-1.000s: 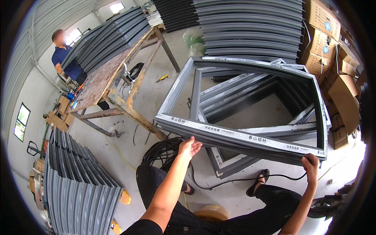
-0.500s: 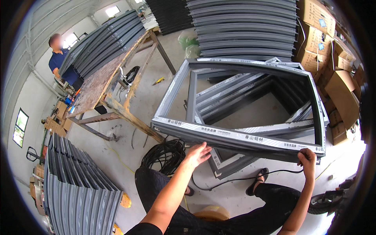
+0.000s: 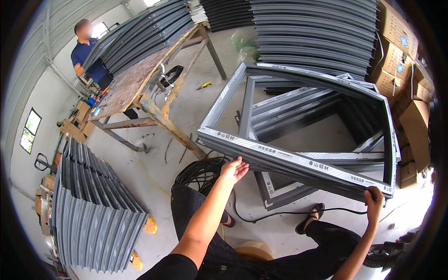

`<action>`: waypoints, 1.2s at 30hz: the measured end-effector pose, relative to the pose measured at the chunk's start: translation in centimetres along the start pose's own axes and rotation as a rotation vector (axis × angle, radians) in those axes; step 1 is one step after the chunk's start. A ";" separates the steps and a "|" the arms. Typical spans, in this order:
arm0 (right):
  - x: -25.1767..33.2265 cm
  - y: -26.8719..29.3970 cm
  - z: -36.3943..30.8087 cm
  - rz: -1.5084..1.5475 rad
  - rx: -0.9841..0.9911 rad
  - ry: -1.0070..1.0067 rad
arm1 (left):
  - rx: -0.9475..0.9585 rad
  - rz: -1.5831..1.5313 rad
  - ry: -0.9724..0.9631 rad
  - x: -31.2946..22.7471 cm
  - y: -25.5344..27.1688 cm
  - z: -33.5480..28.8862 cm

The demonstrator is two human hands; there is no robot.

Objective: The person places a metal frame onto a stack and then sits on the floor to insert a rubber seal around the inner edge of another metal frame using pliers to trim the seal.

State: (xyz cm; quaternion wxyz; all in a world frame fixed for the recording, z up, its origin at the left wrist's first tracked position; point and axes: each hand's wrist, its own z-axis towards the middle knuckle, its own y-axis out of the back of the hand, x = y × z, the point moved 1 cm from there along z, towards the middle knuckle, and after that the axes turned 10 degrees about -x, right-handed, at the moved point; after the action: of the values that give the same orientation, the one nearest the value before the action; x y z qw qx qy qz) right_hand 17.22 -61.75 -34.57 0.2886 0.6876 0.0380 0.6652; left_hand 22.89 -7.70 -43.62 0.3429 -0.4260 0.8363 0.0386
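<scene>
In front of me a grey rectangular metal frame [image 3: 291, 157], with patterned protective film along its rails, lies on top of other frames [image 3: 280, 196] turned at different angles. Its near rail slants down toward the right. My left hand [image 3: 234, 171] touches the underside of that rail left of its middle, palm up, fingers apart. At the near right corner, my right hand [image 3: 374, 199] is closed, with thumb and fingers pinched against the edge. A thin black strip [image 3: 336, 209] runs across the floor up to this hand; its end is hidden there.
A coil of black cable [image 3: 198, 175] lies near my left knee. Beyond it stands a rusty workbench [image 3: 128, 95] bearing stacked frames [image 3: 144, 39], with a person [image 3: 91, 56] behind. More stacked profiles fill the lower left [image 3: 98, 228] and back [image 3: 312, 37]. Cardboard boxes [image 3: 396, 35] line the right.
My view has shifted, so the scene sits farther right and tilts slightly. The top frame's near rail slants more steeply to the right. Both hands remain at that rail.
</scene>
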 end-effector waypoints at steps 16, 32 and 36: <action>3.4 -3.1 1.8 -0.546 -0.227 0.551 | -0.343 1.223 -1.766 0.9 2.3 -4.4; 3.3 -5.6 0.2 -0.664 -0.178 0.510 | -0.394 1.332 -1.628 -4.5 5.2 -0.1; 2.8 -7.1 -2.7 -0.756 -0.247 0.386 | -0.335 1.404 -1.597 -7.0 4.5 2.6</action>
State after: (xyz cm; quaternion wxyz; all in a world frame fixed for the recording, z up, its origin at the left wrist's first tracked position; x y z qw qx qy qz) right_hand 17.40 -53.73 -35.39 0.5793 0.4490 0.2601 0.6286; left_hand 23.78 0.94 -42.39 0.6284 0.2563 0.4121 0.6080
